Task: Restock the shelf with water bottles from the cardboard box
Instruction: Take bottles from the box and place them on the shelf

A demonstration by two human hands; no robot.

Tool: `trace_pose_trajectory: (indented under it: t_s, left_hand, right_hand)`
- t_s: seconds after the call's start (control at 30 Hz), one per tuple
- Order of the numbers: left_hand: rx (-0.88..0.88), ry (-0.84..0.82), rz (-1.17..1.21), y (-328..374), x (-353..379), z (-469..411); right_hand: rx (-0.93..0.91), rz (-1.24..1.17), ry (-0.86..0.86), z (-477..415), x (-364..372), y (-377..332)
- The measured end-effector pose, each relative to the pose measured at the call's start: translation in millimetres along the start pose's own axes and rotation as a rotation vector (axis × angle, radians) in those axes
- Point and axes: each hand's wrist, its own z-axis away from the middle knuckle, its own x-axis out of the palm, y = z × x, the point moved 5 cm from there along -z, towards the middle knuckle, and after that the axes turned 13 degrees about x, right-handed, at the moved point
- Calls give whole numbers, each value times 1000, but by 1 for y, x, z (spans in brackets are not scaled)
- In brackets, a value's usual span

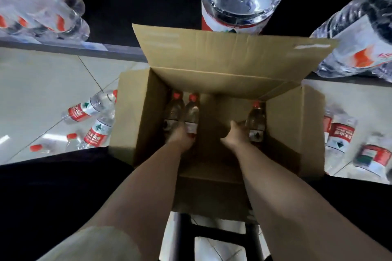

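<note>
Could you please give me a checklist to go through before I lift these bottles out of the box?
1. Right hand round the right bottle: ok, its fingers curl round the body.
2. Left hand holding the left pair: cannot tell, its fingers are hidden behind the bottles.
3. Caps on all three bottles: ok, the red caps are in place.
4. Way up out of the box: ok, the flaps stand open and nothing lies over the bottles.
5. Free room on the shelf: cannot tell, only its edge and a few bottles show.
</note>
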Motion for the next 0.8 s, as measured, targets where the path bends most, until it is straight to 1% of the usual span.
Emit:
trace_pose_trajectory:
  t_s: [0.07, 0.1, 0.13, 0.2, 0.23, 0.27, 0.3, 0.37, 0.4, 0.5, 0.6, 0.67, 0.73, 0.8]
  left_hand:
    - [-39, 54, 166, -1, -3, -3]
    - [-45, 76, 207, -2, -6, -6]
    - [-49, 69, 230, -5, -5, -9]
    - [-49, -7, 258, -12, -1, -14]
    - [-48, -24, 249, -15, -1, -14]
    - [-37, 9, 227, -16, -4, -14]
    - [-27, 75, 198, -17, -9, -14]
    - [-79, 229, 156, -22, -19, -15]
    - [-105, 278, 145, -25, -23, -15]
    - [-118, 320, 200, -31, -20, -24]
    - [-197, 273, 234, -38, -8, -27]
    - [-233, 180, 253, -43, 2, -31]
    - [-242, 53, 299, -47, 13, -35]
    - [-224, -3, 301, -47, 21, -38]
  right_hand:
    - [-25, -76, -109, 0, 18, -12]
    - [-28, -127, -154, 1, 25, -18]
    - [-11, -198, -198, 1, 33, -24]
    - [26, -335, -249, 3, 45, -33]
    - [48, -377, -250, 3, 51, -36]
    - [73, -416, -245, 3, 57, -38]
    - [100, -458, -246, 2, 62, -37]
    - [165, -541, -236, -3, 67, -31]
    - [191, -562, -215, -5, 67, -27]
    - [231, -560, -167, -12, 68, -21]
    - [279, -470, -178, -12, 73, -23]
    - [291, -444, -203, -13, 79, -24]
    - [262, -452, -181, -16, 81, -25]
    - [245, -458, -144, -20, 81, -22]
